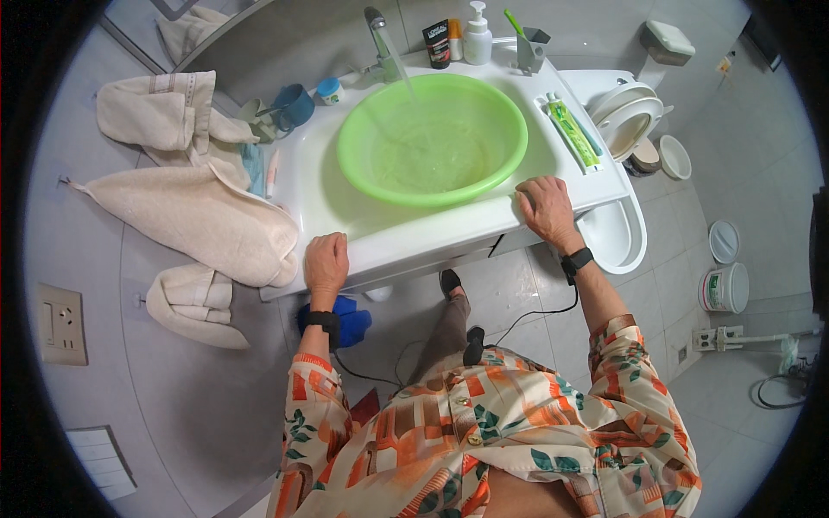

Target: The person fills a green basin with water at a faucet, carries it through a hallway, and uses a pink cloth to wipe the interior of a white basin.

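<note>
A light green plastic basin (518, 160) sits in the white sink (321, 177). Water runs into it from the tap (380, 39), and clear water covers its bottom. At the sink's front left, my left hand (326, 262) is closed on the front edge, fingers curled. My right hand (547, 207) grips that edge farther right, close to the basin's rim but apart from it, with its fingers bent over the top. Just beyond this hand, a green toothpaste tube (572, 134) lies on the counter. Both wrists wear black bands.
Beige towels (190, 211) hang at the left wall. A blue mug (294, 107), a white pump bottle (477, 36), a dark tube (438, 45) and a grey toothbrush cup (532, 52) line the back. A toilet (623, 108) stands right; black cables hang from both wristbands.
</note>
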Demonstrator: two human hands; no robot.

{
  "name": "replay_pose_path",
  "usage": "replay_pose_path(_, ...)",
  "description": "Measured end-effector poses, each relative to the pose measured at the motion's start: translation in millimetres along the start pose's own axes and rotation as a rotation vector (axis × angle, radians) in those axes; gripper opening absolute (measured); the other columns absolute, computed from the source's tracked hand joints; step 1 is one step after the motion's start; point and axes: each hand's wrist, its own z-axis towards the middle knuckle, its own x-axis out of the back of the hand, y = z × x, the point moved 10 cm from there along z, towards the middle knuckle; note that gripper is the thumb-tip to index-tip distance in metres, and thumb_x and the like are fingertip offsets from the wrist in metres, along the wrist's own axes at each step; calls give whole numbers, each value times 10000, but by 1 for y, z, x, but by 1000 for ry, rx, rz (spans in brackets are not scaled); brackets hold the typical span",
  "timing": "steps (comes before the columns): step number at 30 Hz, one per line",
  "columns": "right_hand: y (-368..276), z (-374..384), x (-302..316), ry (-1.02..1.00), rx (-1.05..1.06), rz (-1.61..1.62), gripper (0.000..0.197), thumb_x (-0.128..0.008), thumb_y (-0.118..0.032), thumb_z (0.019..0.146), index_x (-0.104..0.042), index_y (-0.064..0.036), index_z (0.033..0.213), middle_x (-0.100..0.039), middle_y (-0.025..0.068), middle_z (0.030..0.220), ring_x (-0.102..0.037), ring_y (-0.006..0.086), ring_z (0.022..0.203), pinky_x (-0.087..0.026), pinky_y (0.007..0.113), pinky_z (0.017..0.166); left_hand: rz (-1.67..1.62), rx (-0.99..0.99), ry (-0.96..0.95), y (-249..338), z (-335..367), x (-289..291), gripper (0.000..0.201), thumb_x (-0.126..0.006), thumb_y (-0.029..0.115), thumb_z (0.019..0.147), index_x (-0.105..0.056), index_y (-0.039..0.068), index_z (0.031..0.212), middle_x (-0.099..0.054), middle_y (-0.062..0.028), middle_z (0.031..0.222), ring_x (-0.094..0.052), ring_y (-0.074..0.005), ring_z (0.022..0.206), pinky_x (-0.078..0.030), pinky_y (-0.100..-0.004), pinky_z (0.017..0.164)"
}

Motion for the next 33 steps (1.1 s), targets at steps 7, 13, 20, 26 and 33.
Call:
replay_pose_path(7, 1, -1, 2, 23, 10, -1, 169, -559, -200, 834, -640, -73, 908, -603, 86, 915, -534, 267, 947, -371, 385, 908, -13, -19, -5, 4, 1, -2, 239, -494, 198, 921, -639, 12, 886, -635, -175, 840, -555, -363, 820, -438, -450, 760)
replay_pose_path(13, 1, 0, -1, -1, 4, -8, 171, -556, -211, 840, -643, -79, 906, -609, 78, 906, -538, 262, 941, -372, 385, 902, -3, -62, 77, 1, 1, 0, 214, -528, 206, 896, -629, 39, 810, -632, -144, 787, -549, -360, 776, -430, -469, 707)
replay_pose_path(20, 0, 0, 0, 26, 7, -8, 164, -564, -212, 842, -641, -79, 899, -609, 75, 900, -540, 260, 937, -373, 385, 905, -12, -57, 64, -3, 0, -3, 210, -529, 208, 895, -636, 42, 823, -635, -142, 794, -553, -359, 782, -434, -464, 710)
replay_pose_path(26, 1, 0, 1, 20, 3, -9, 159, -566, -210, 843, -644, -83, 898, -609, 75, 903, -538, 259, 942, -372, 385, 907, -24, -67, 84, 1, 1, 1, 208, -533, 208, 894, -641, 45, 822, -633, -143, 783, -552, -358, 769, -435, -467, 701)
replay_pose_path(33, 0, 0, 0, 8, -5, -2, 164, -565, -211, 842, -647, -81, 900, -610, 78, 906, -536, 266, 953, -372, 388, 908, -24, -59, 92, -1, 0, 1, 213, -535, 203, 894, -639, 36, 811, -638, -144, 788, -554, -357, 773, -436, -466, 702)
